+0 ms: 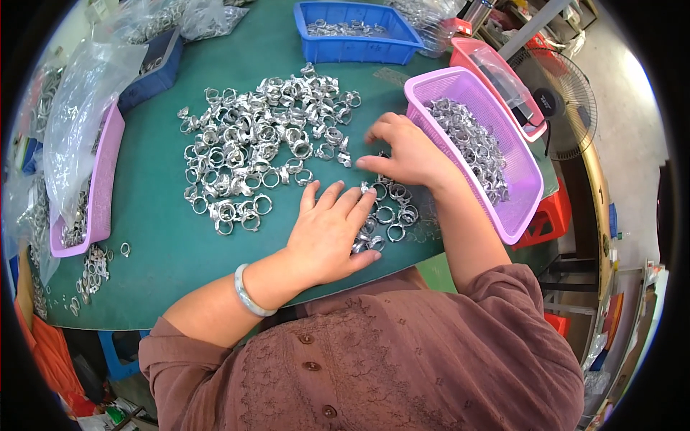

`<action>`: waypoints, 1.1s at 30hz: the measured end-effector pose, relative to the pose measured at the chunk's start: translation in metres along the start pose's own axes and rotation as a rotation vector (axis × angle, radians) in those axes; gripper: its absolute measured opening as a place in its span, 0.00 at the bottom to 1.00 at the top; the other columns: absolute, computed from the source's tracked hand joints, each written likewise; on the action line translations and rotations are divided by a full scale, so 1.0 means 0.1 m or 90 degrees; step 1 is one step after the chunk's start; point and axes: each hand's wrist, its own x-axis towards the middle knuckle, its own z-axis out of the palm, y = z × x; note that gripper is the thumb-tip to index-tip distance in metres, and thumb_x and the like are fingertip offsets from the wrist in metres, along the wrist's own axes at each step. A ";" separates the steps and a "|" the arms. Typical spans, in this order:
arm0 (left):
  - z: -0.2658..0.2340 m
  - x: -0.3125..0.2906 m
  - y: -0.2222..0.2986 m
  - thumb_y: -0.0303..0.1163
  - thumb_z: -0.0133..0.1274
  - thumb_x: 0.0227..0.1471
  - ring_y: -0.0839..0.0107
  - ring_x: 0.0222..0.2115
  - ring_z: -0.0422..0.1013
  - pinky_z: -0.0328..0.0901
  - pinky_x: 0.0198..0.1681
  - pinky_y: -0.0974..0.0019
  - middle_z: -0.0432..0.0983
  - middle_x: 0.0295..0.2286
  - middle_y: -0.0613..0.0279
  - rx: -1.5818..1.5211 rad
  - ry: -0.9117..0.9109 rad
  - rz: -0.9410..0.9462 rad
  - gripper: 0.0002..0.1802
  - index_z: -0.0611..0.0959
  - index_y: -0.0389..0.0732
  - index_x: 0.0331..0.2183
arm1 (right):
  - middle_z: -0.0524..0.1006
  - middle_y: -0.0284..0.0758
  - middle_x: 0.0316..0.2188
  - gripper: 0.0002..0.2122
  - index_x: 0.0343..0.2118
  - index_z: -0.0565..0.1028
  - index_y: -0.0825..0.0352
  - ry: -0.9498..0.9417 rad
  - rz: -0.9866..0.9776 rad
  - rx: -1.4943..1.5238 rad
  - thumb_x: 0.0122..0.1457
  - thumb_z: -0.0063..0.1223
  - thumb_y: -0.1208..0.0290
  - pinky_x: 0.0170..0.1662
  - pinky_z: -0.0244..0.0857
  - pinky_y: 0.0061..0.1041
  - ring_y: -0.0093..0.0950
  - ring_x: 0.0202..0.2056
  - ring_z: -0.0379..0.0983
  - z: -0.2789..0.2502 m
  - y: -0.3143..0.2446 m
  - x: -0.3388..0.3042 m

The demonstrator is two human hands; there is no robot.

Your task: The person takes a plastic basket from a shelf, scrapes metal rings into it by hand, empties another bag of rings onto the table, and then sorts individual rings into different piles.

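Observation:
A wide heap of silver metal rings (251, 136) is spread over the middle of the green tabletop. My left hand (329, 231) lies palm down near the front edge, fingers stretched out, beside a smaller pile of rings (386, 213). Its fingertips and thumb border that pile and may touch some rings. Just beyond the same pile is my right hand (404, 152), its fingers curved and its thumb apart from them. Nothing shows in its grasp, though its palm side is partly hidden. To its right stands a pink-purple plastic basket (519, 172) with many rings inside.
A blue tray (359, 50) with rings stands at the far edge. On the left are another purple basket (111, 172), a clear plastic bag (90, 115) and loose rings (93, 269). A fan (568, 104) stands at the right beside a red-pink container (496, 75).

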 end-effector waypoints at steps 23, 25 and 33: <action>-0.01 -0.01 -0.01 0.50 0.59 0.40 0.50 0.53 0.58 0.44 0.57 0.40 0.64 0.49 0.51 -0.010 -0.021 -0.008 0.44 0.64 0.38 0.55 | 0.73 0.41 0.35 0.17 0.38 0.71 0.67 0.052 -0.135 0.063 0.42 0.58 0.74 0.45 0.63 0.34 0.39 0.42 0.69 0.16 -0.17 0.33; 0.00 0.00 -0.01 0.50 0.59 0.40 0.50 0.53 0.58 0.44 0.57 0.40 0.64 0.49 0.51 -0.012 -0.020 -0.005 0.44 0.64 0.38 0.55 | 0.74 0.41 0.33 0.15 0.37 0.71 0.67 0.053 -0.101 0.065 0.43 0.58 0.76 0.42 0.64 0.34 0.38 0.38 0.71 0.23 -0.14 0.39; 0.00 -0.02 -0.02 0.50 0.59 0.39 0.51 0.53 0.58 0.44 0.57 0.41 0.64 0.49 0.51 -0.011 -0.010 -0.005 0.44 0.64 0.38 0.55 | 0.73 0.42 0.30 0.13 0.33 0.69 0.69 -0.009 -0.036 0.101 0.40 0.53 0.80 0.38 0.65 0.31 0.39 0.33 0.71 0.13 -0.09 0.30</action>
